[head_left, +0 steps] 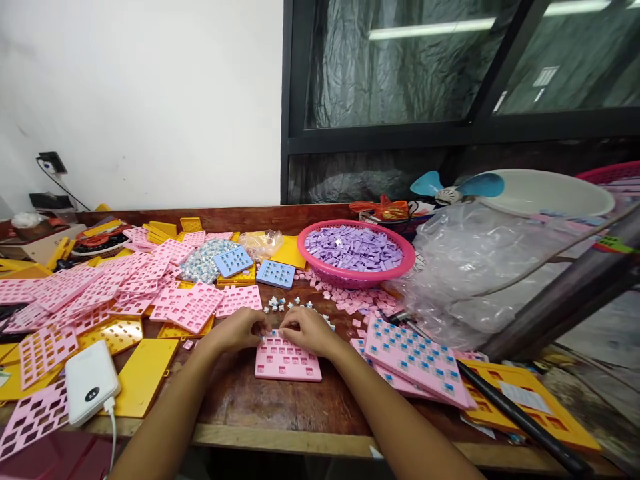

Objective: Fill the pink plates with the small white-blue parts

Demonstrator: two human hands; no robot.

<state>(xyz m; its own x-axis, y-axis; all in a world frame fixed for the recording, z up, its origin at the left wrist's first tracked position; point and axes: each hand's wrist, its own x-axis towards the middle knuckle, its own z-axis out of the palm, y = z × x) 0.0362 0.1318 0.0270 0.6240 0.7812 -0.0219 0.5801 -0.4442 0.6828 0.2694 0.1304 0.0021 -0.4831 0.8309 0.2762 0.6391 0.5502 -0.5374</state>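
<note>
A pink plate with rows of square recesses (287, 361) lies flat on the table between my forearms. My left hand (244, 328) is at the plate's far left corner, its fingers curled and pinched together. At the far edge, my right hand (309, 331) rests over the right part of the plate, thumb and fingertips closed together. Whatever is between the fingertips is too small to make out. Just beyond my hands lie several loose small white-and-blue pieces (281, 303).
A pink basket (411, 261) of purple pieces stands behind loose pink pieces (345, 298). Pink plates with blue pieces (417, 357) are stacked right. Pink plates (107, 277), yellow panels (145, 377) and a white power bank (93, 380) lie left. Plastic bags (460, 267) bulge at right.
</note>
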